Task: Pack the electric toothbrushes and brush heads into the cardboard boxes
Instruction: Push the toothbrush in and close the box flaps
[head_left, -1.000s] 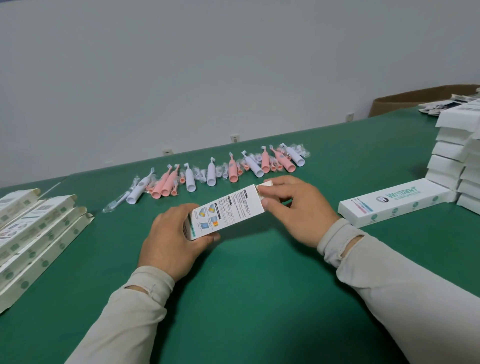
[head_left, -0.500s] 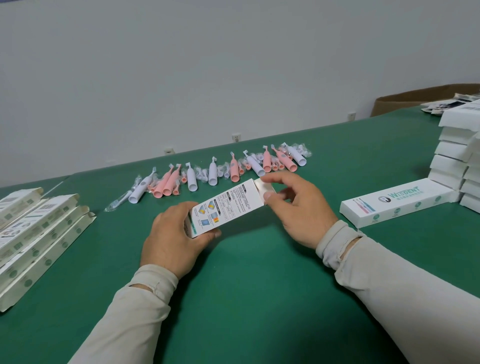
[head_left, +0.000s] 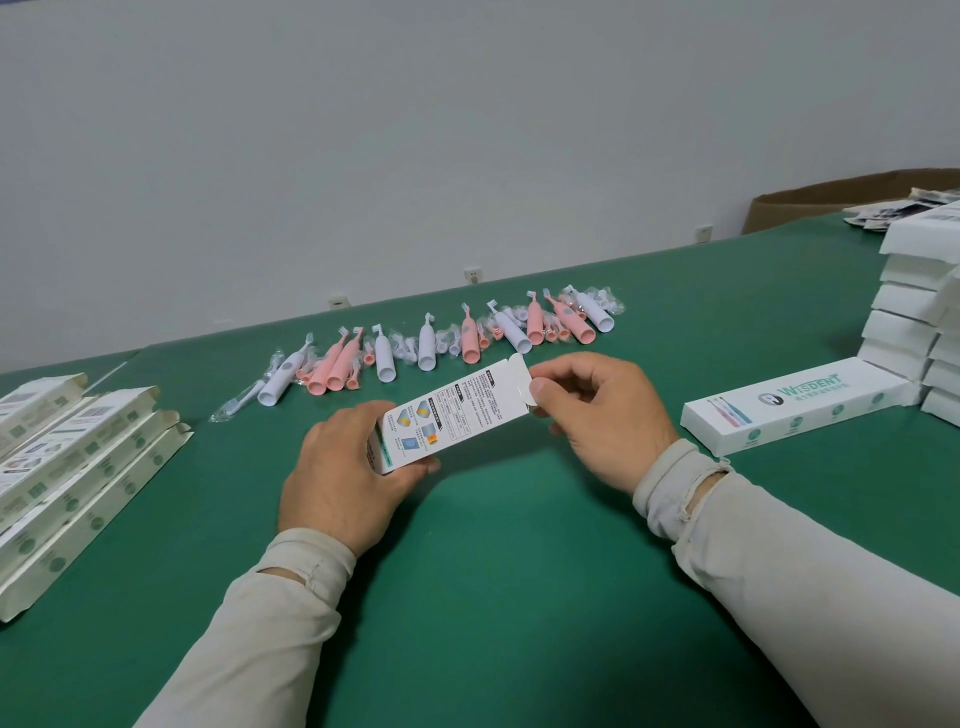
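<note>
At the frame's centre, your left hand (head_left: 343, 478) grips the box (head_left: 447, 415) steady so your right hand (head_left: 597, 410) can pinch its end flap (head_left: 519, 387).

I see that the right hand (head_left: 602, 415), which before pressed on the far end of the box (head_left: 452, 413), now pinches the end flap (head_left: 522, 387) with the thumb on it. The flap was folded down earlier; now it stands open, lifted from the box end.
</note>
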